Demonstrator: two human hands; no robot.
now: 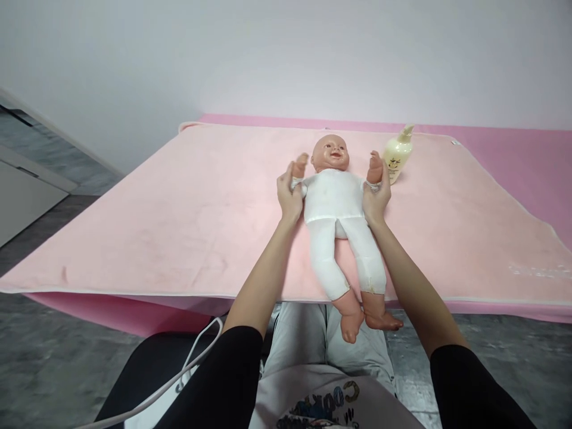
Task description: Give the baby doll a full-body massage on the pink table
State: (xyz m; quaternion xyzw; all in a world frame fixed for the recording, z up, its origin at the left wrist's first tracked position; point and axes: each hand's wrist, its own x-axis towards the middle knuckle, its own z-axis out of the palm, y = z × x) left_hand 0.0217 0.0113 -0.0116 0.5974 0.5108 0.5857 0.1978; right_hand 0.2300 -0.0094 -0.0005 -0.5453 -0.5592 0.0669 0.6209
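A baby doll (335,196) with a white cloth body lies face up, its head toward the wall and its feet past the table's near edge. My left hand (289,193) is closed around the doll's arm on the left of the view, at the wrist. Around the other arm, also near the wrist, my right hand (376,196) is closed. Both doll arms are bent upward beside its head. Just behind my right hand stands a pale yellow pump bottle (397,154), its lower part partly hidden by that hand.
A pale pink blanket (201,208) covers most of the table, over a brighter pink cloth (527,173). The wall (286,59) rises directly behind. A white cable (179,375) runs beside my left arm. White drawers (27,185) stand at far left.
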